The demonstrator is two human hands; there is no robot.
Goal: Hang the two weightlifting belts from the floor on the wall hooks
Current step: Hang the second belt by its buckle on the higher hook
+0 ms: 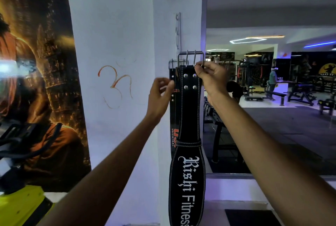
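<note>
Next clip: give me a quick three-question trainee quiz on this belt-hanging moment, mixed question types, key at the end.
1. True or false: the right hand pinches the metal buckle of the front belt.
2. Multiple choice: the second belt hangs (A) on the floor, (B) behind and left of the front belt against the wall, (C) over the left forearm.
3. Fill in: the left hand is ____, fingers near the second belt's edge, not gripping it.

Key: 1 true; 2 B; 3 open

Two belts (pixel 189 98), two hands (pixel 160 96).
</note>
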